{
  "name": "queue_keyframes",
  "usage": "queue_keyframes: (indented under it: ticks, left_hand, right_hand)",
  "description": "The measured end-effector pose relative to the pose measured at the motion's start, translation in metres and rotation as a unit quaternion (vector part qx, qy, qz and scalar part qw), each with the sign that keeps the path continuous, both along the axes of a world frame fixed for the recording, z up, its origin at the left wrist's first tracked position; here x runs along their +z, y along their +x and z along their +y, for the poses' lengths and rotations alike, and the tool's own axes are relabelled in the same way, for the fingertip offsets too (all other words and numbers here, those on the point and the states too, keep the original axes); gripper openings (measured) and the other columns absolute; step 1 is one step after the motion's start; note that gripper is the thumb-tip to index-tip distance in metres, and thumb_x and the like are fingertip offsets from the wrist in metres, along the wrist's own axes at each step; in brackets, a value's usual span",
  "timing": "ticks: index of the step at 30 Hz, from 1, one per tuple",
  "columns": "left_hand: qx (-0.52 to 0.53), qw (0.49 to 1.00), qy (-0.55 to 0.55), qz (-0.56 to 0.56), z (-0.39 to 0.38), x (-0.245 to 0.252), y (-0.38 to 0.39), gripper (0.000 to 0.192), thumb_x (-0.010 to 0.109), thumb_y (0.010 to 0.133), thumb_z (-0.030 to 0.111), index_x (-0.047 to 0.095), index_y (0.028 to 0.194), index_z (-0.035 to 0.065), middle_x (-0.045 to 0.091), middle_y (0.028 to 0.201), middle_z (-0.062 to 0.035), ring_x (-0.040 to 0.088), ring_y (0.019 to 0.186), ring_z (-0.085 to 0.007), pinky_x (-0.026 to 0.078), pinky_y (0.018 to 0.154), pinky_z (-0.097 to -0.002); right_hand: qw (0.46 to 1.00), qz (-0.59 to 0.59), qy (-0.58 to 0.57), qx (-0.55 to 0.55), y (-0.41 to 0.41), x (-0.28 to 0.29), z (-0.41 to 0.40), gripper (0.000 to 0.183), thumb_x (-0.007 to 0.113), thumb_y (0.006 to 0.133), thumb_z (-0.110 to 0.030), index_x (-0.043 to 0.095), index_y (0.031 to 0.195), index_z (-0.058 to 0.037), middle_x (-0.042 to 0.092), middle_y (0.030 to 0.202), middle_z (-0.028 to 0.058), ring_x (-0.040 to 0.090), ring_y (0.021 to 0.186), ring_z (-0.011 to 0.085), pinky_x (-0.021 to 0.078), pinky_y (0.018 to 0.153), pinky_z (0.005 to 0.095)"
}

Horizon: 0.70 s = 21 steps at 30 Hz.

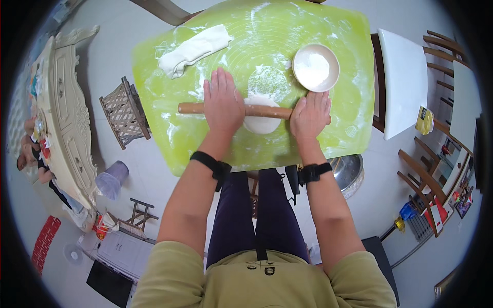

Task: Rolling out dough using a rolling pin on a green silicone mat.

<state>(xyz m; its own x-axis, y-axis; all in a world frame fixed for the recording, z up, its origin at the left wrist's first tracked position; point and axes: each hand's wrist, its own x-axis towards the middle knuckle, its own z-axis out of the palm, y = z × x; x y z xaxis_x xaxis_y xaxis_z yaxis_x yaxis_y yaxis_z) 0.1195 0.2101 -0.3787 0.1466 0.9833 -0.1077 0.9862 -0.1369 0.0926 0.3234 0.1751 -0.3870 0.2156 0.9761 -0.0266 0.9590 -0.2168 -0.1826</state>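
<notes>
A wooden rolling pin lies across a round, flattened piece of white dough on a floured green silicone pastry mat. My left hand rests flat on the pin left of the dough, its fingers stretched forward. On the pin's right end lies my right hand, also with straight fingers and a flat palm. Just beyond my right fingertips stands a bowl of white flour. A folded slab of dough lies at the mat's far left.
To the right are a white-topped table and wooden chairs. A metal basin sits below the mat's near right corner. A lattice-sided wooden stool, a waste bin and a cream cabinet stand left. Another person is beyond the cabinet.
</notes>
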Motion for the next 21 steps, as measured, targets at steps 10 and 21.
queue_keyframes:
  ticks: [10, 21]
  left_hand:
    - [0.029, 0.997, 0.012, -0.069, 0.002, -0.004, 0.0, 0.052, 0.039, 0.093, 0.024, 0.039, 0.135, -0.0058, 0.032, 0.146, -0.0212, 0.027, 0.137, -0.0337, 0.016, 0.114, -0.0476]
    - [0.008, 0.996, -0.013, -0.088, -0.05, 0.01, -0.009, 0.049, 0.035, 0.093, 0.023, 0.041, 0.133, -0.0057, 0.033, 0.145, -0.0227, 0.027, 0.136, -0.0372, 0.017, 0.113, -0.0495]
  right_hand:
    - [1.0, -0.015, 0.008, -0.015, 0.001, 0.006, 0.014, 0.056, 0.046, 0.087, -0.025, 0.041, 0.132, 0.0084, 0.035, 0.143, 0.0262, 0.032, 0.133, 0.0402, 0.021, 0.112, 0.0485]
    - [1.0, 0.003, 0.006, -0.031, -0.007, 0.009, -0.044, 0.053, 0.042, 0.089, -0.023, 0.042, 0.132, 0.008, 0.033, 0.145, 0.025, 0.029, 0.134, 0.0428, 0.0195, 0.111, 0.0506]
